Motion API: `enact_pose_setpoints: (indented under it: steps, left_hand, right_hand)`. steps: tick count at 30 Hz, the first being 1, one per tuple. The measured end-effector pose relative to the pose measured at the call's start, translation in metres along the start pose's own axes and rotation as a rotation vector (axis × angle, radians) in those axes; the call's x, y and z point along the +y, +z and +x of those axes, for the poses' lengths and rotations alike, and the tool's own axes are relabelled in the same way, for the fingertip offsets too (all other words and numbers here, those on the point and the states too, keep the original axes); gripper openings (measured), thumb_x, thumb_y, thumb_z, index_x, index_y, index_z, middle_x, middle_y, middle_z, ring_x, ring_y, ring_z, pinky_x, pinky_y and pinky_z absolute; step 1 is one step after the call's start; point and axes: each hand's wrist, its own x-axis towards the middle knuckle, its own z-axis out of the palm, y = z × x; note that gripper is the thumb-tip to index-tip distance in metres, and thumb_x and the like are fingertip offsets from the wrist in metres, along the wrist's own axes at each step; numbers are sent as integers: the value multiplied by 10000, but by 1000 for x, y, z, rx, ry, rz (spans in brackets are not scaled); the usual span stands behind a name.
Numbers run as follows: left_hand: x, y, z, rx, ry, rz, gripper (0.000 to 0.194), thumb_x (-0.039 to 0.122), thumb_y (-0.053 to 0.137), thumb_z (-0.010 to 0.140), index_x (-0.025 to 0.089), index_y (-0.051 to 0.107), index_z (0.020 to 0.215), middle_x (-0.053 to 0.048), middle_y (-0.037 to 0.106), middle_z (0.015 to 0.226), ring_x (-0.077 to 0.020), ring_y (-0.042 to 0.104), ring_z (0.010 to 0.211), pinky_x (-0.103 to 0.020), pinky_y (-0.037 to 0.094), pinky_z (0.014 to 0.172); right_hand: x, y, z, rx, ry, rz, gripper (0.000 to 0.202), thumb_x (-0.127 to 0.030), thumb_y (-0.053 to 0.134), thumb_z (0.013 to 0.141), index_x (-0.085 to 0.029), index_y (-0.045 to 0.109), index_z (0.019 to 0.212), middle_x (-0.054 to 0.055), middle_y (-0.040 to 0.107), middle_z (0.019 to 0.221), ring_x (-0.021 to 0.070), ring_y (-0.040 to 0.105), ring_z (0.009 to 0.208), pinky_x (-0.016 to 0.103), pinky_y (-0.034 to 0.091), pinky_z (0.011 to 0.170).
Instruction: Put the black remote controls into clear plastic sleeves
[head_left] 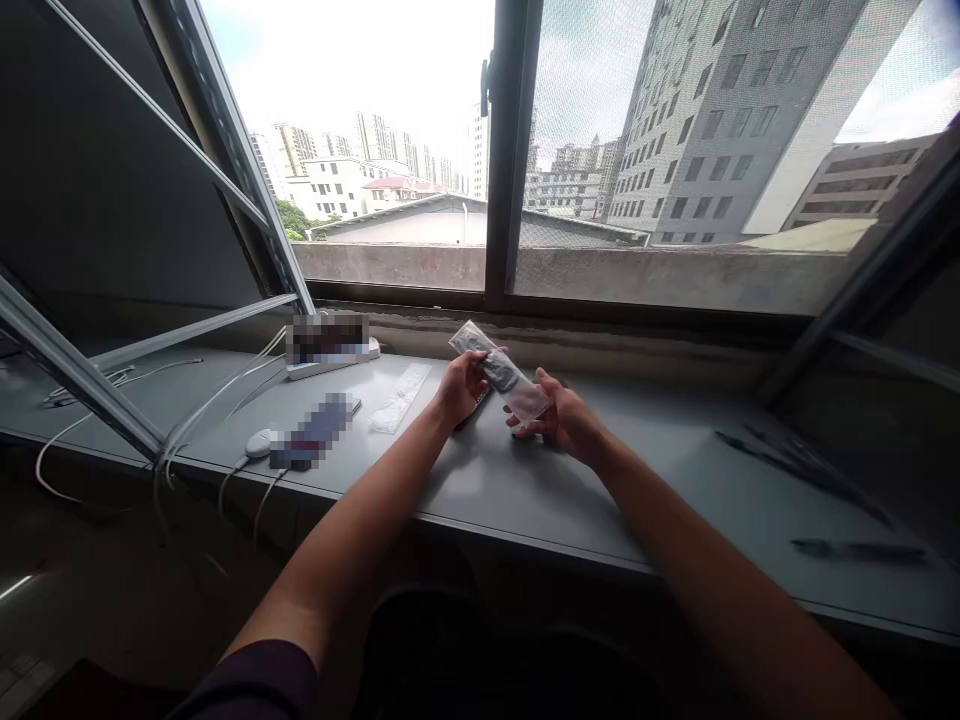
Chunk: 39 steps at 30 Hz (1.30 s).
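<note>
A narrow clear plastic bag point(531, 400) with something dark inside is held above the desk, tilted down to the right. My left hand point(459, 388) is closed on the bag near its upper left part. At the lower right end, my right hand point(561, 415) grips it between thumb and fingers. What the dark content is cannot be made out. Beneath my left hand, a dark elongated object point(474, 408) lies on the desk, partly hidden. Another small dark item point(519, 432) shows under my right fingers.
An empty-looking clear bag point(400, 398) lies left of my hands on the grey desk point(495, 500). Farther left are a blurred phone-like item point(319, 430), a white round charger point(260, 443), a power strip point(334, 358) and white cables. Dark pen-like items point(859, 550) lie at right. A window stands behind.
</note>
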Motion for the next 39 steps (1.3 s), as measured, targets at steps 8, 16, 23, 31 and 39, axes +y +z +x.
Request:
enact_pose_setpoints:
  steps: [8,16,23,31,39]
  left_hand:
    - [-4,7,-7,-88,17,100,330,167,744,873,90,772,1193,-185,824,1209,-171,747,788,-228,440,497]
    - [-4,7,-8,-132,41,110,335,176,741,866,107,763,1193,-178,828,1178,-172,727,766,-233,421,499]
    - [-4,10,-11,-181,60,99,387,181,761,890,116,742,1271,-182,823,1214,-170,726,779,-233,431,522]
    - [-3,9,-10,-148,-32,110,394,277,719,977,129,729,1341,-185,808,1274,-260,800,1015,-244,489,545]
    - [-5,7,-3,0,-63,154,391,306,739,986,106,704,1320,-170,834,1104,-121,668,565,-225,415,455]
  right_hand:
    - [1,0,-7,-131,121,-101,452,-546,791,991,-96,802,1025,214,846,961,246,816,701,292,668,575]
    - [3,-1,-8,-203,119,-145,544,-609,814,964,-76,833,1067,225,846,998,245,823,739,284,684,615]
    - [3,2,-10,-183,116,-175,526,-611,845,939,-89,849,1008,209,848,970,230,812,716,278,672,597]
    - [7,-1,-7,-215,41,-173,511,-602,861,926,-104,862,1039,176,850,971,203,801,713,273,661,631]
    - [5,6,-13,-237,-30,-248,549,-647,896,854,-141,871,1064,153,863,1008,208,813,758,293,650,667]
